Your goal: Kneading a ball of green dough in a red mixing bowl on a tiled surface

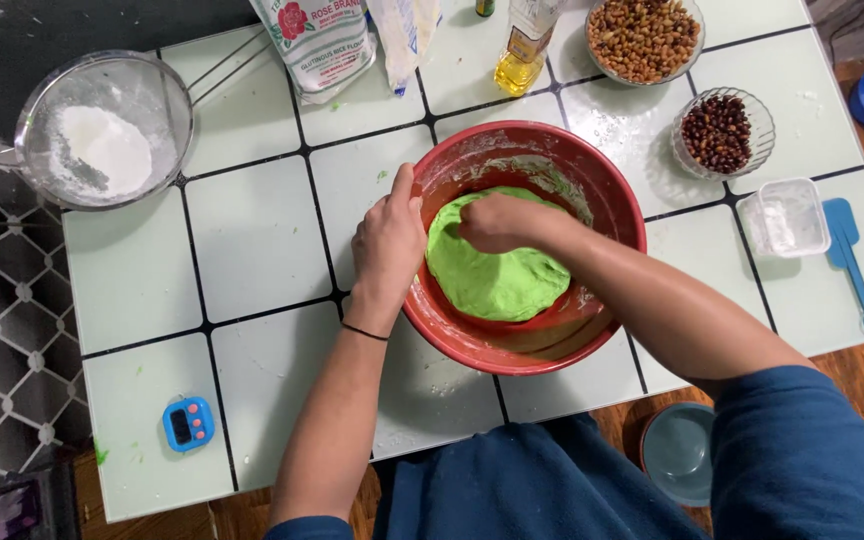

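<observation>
From my head camera, my left hand grips the rim of the red bowl, which sits mid-bench. My right hand is clenched into a fist, pressing into the green dough lying inside the bowl. A sieve of flour and a blue timer sit to the left.

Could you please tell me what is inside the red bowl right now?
The red bowl holds a flattened green dough, with floury smears on its wall. The right hand presses on the dough; whatever lies beneath the dough is hidden.
</observation>
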